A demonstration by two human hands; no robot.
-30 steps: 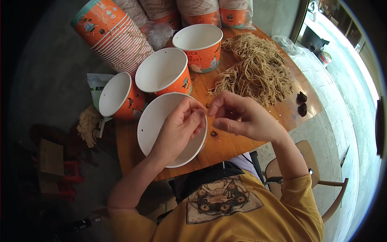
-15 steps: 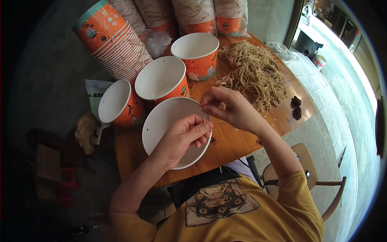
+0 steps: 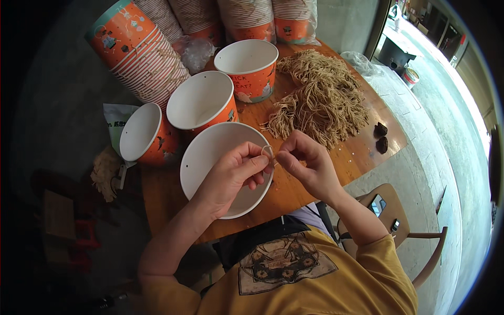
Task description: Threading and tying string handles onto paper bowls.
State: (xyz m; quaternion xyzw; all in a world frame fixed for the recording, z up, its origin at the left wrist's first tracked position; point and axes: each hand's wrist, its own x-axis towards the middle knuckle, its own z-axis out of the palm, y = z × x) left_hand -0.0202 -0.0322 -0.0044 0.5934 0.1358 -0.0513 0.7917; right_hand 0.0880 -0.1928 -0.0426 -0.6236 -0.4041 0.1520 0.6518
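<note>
Over the nearest paper bucket point(image 3: 202, 152), tilted with its white inside toward me, my left hand point(image 3: 233, 176) pinches a thin cord point(image 3: 266, 148) at the right rim. The cord bends in a small loop above my fingertips. My right hand point(image 3: 310, 165), just right of the rim, has thumb and forefinger closed together on the cord. Fingers hide most of the cord, and I cannot tell whether it is knotted. A small dark hole shows in the bucket's left inner wall. Beyond my right hand lies a heap of tan cords point(image 3: 325, 100).
Three more orange paper buckets point(image 3: 142, 134) stand behind and left. A tall leaning stack of buckets point(image 3: 149, 65) and bagged stacks point(image 3: 247, 23) line the back. Two dark lumps point(image 3: 381, 137) lie at the table's right edge. A chair point(image 3: 386, 210) holding a phone stands to my right.
My right hand has come down and nearer to me, close to my left fingertips. The cord between them now curves into a small loop. The whole view has shifted slightly.
</note>
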